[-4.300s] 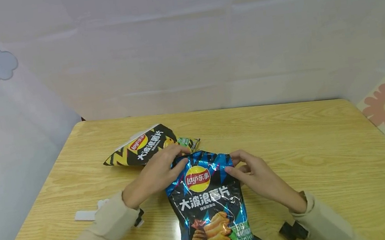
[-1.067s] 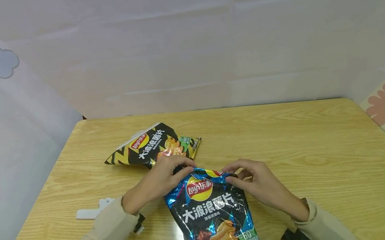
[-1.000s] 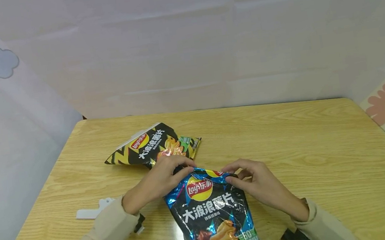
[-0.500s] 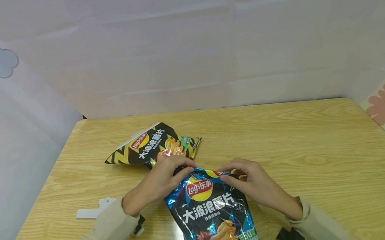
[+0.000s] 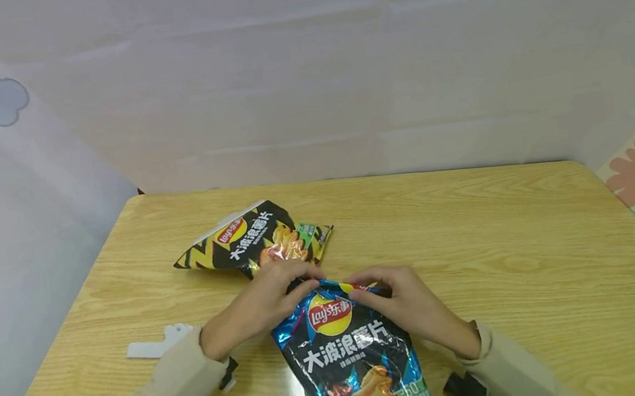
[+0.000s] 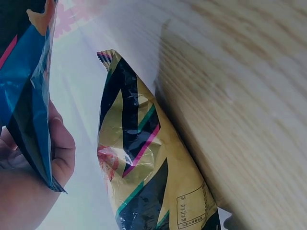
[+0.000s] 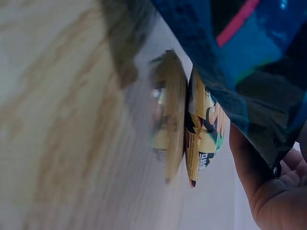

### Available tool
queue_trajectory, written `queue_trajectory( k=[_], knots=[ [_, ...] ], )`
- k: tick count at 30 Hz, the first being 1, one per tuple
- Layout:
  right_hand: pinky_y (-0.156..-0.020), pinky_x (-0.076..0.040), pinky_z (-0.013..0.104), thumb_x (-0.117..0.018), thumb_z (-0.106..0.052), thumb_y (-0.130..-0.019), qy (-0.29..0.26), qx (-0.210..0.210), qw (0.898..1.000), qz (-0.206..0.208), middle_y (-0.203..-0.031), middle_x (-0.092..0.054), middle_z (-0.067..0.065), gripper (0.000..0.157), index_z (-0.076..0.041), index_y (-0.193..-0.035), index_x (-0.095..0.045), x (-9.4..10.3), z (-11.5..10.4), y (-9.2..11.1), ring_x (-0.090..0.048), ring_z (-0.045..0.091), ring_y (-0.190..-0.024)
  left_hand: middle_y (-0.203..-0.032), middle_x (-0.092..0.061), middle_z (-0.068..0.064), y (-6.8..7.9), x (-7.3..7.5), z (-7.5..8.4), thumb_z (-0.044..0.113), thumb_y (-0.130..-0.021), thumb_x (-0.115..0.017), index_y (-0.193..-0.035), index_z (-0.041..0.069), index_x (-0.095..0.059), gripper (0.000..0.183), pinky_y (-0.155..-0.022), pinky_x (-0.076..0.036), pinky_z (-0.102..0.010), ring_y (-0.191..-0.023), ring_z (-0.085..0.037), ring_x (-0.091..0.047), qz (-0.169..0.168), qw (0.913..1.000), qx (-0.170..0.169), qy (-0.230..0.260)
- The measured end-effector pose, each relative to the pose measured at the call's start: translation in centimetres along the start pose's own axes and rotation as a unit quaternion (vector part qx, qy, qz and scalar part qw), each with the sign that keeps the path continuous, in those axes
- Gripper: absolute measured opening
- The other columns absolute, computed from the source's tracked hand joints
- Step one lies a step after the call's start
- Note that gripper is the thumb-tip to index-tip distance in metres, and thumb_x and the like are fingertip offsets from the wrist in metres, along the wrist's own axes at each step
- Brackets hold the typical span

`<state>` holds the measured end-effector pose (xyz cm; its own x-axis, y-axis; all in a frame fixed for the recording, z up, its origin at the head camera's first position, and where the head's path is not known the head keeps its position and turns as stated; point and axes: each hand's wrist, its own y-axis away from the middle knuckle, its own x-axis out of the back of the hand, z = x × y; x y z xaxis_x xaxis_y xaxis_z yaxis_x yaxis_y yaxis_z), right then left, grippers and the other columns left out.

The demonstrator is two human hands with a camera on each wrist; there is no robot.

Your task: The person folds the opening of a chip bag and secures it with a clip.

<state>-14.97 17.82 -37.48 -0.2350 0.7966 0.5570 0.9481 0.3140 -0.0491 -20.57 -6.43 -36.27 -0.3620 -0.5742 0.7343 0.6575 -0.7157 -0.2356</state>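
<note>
A blue and black Lay's chip bag [image 5: 350, 357] stands out at the front middle of the table, its printed front toward me. Its top edge is folded over, with a strip of yellow and red print showing along the fold. My left hand [image 5: 268, 305] pinches the fold's left corner between thumb and fingers. From the other side, my right hand [image 5: 409, 299] pinches the same fold near its middle, thumb in front. In the left wrist view, fingers [image 6: 62, 143] curl behind the blue bag. The right wrist view has my right hand [image 7: 283, 201] at the bag's corner.
Behind my left hand lies a black and yellow chip bag [image 5: 250, 237], tilted on the wooden table [image 5: 477, 224]. A flat white piece with a bumpy end [image 5: 156, 345] lies at the left, partly hidden by my sleeve. A pale cloth wall [image 5: 302, 79] rises behind the table.
The blue bag's top edge, upright at first, has been folded down and the bag sits slightly lower. Lately my right hand has slid left along the fold; my left hand has stayed nearly still.
</note>
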Motion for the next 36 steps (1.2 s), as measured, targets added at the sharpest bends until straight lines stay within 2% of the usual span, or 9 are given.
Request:
queue_trajectory(
  k=[5,12,16,26,31,36],
  knots=[
    [-0.067,-0.056,0.023,-0.068,-0.022,-0.095,0.011,0.007,1.0,0.005,-0.106,-0.075,0.011,0.026,-0.007,-0.115,-0.072,-0.2,0.0,0.0,-0.07,0.01,-0.081,-0.107,-0.075,-0.004,0.2,0.0,0.0,0.012,-0.098,-0.062,-0.112,0.006,-0.072,0.018,-0.086,-0.056,-0.029,-0.096,-0.014,-0.07,0.004,0.9999,-0.006,-0.015],
    [-0.068,-0.056,0.022,-0.069,-0.02,-0.094,0.013,0.012,1.0,0.006,-0.105,-0.075,0.01,0.025,-0.007,-0.115,-0.072,-0.2,-0.1,0.0,-0.072,0.015,-0.084,-0.112,-0.074,-0.002,0.5,-0.1,0.0,0.014,-0.098,-0.062,-0.116,0.008,-0.071,0.021,-0.089,-0.055,-0.032,-0.101,-0.014,-0.068,-0.006,0.9997,0.023,-0.011],
    [-0.069,-0.056,0.022,-0.069,-0.018,-0.094,0.015,0.015,1.0,0.005,-0.106,-0.075,0.01,0.024,-0.006,-0.114,-0.072,-0.3,-0.1,0.0,-0.072,0.016,-0.085,-0.114,-0.073,-0.002,0.6,0.0,0.0,0.015,-0.098,-0.062,-0.117,0.008,-0.071,0.022,-0.091,-0.054,-0.035,-0.105,-0.015,-0.067,-0.01,0.9995,0.025,-0.017],
    [-0.073,-0.055,0.021,-0.069,-0.016,-0.093,0.036,0.003,0.999,0.004,-0.109,-0.075,0.008,0.022,-0.008,-0.114,-0.073,-0.3,-0.4,0.1,-0.071,0.014,-0.09,-0.115,-0.072,0.0,1.7,0.9,-0.6,0.017,-0.097,-0.064,-0.117,0.011,-0.07,0.022,-0.096,-0.052,-0.042,-0.108,-0.017,-0.065,0.011,0.9985,0.037,-0.039],
    [-0.077,-0.055,0.022,-0.069,-0.014,-0.093,0.05,0.004,0.999,0.004,-0.111,-0.075,0.008,0.023,-0.009,-0.115,-0.072,-0.3,-0.3,0.2,-0.071,0.017,-0.095,-0.119,-0.071,-0.002,2.4,1.4,-0.8,0.016,-0.097,-0.063,-0.119,0.011,-0.07,0.023,-0.101,-0.049,-0.048,-0.117,-0.022,-0.063,0.01,0.9975,0.053,-0.047],
    [-0.079,-0.055,0.023,-0.069,-0.013,-0.093,0.051,0.008,0.999,0.002,-0.112,-0.074,0.007,0.024,-0.009,-0.116,-0.072,-0.3,-0.3,0.2,-0.071,0.018,-0.097,-0.118,-0.071,-0.002,2.9,1.7,-1.2,0.015,-0.097,-0.063,-0.12,0.012,-0.069,0.024,-0.095,-0.053,-0.043,-0.109,-0.018,-0.064,0.01,0.9967,0.063,-0.051]
  ],
)
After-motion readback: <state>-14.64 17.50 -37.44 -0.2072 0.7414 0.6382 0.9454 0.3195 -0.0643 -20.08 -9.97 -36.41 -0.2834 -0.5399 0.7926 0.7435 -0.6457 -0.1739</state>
